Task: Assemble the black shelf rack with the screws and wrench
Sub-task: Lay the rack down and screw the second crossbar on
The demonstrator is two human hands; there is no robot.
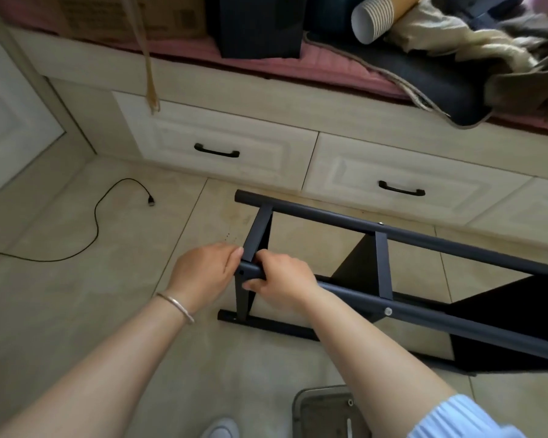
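The rack (383, 267) is laid on its side on the floor (76, 311) before the drawers (222, 147), its near tube's end gripped by the right hand (282, 281) and touched by the left hand's (206, 273) fingertips.

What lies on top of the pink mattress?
On the pink mattress: a cardboard box, black bag, paper cup stack, crumpled beige cloth. Anything beneath them is covered.

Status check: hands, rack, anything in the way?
Right hand grips near tube; left hand at its end, grip unclear. Black shelf rack on its side on floor, partly built. Nothing obstructing.
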